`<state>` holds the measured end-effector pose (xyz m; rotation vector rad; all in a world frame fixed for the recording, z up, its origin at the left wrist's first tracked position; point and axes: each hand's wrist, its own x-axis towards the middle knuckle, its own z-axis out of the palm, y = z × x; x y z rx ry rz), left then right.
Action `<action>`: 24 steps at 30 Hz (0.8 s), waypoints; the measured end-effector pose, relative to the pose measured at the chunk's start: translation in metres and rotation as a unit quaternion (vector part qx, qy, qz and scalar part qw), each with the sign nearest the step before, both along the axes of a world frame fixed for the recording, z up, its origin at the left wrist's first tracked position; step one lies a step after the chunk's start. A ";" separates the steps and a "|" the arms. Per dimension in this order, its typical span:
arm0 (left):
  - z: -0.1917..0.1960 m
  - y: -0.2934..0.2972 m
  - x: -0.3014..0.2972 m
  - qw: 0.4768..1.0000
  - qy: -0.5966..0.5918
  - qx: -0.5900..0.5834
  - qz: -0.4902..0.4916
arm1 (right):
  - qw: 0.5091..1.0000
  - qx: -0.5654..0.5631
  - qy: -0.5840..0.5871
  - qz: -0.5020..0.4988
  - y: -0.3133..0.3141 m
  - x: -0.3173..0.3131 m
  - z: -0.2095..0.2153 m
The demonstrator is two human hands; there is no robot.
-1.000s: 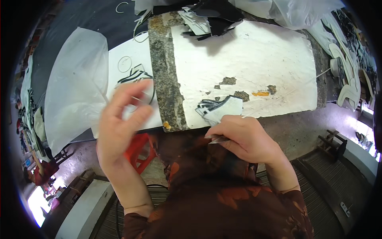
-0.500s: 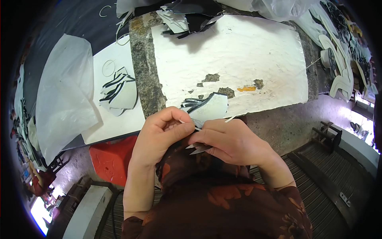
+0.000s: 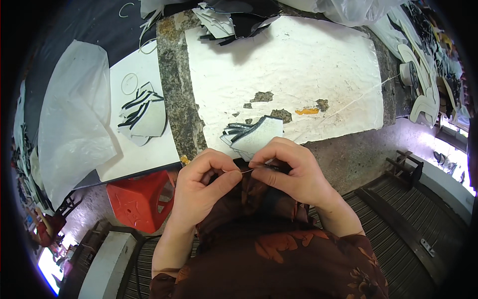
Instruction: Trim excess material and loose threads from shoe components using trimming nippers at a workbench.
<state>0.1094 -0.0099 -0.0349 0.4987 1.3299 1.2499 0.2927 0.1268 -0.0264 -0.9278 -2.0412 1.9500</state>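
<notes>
Pale and thread-thin, a short strip (image 3: 247, 171) spans the small gap between the two hands, close to the near edge of the counter (image 3: 175, 84). The left hand (image 3: 206, 182) has thumb and index finger pressed together on one end of it; the right hand (image 3: 291, 172) pinches the other end between its own fingers. Whether the right hand's curled fingers hold anything more is hidden.

Just beyond the fingers, a fanned stack of pale grey pieces with black edges (image 3: 261, 137) lies on a worn white sheet (image 3: 298, 60), which is torn in patches. Farther off, to the left of the fingers, a similar stack (image 3: 152, 117) lies on a white board (image 3: 142, 62), and farther left still is a cloudy plastic sheet (image 3: 72, 119). A red stool (image 3: 132, 202) stands lower down, to the left of the fingers. Well beyond the fingers, black and pale scraps (image 3: 254, 25) are heaped at the sheet's far edge.
</notes>
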 end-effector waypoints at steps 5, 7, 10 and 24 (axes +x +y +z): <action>-0.003 -0.006 -0.001 0.999 0.006 0.033 0.011 | 1.000 -0.007 0.018 0.002 -0.001 -0.004 0.002; -0.005 -0.007 0.001 0.999 0.005 0.045 0.016 | 1.000 0.001 0.020 0.005 0.000 -0.005 0.004; -0.012 -0.006 0.006 0.976 0.210 0.045 -0.040 | 0.991 -0.094 -0.001 -0.100 0.004 -0.003 0.007; -0.029 -0.008 0.040 0.776 0.612 0.115 -0.101 | 0.972 0.179 -0.118 0.093 0.036 -0.034 -0.005</action>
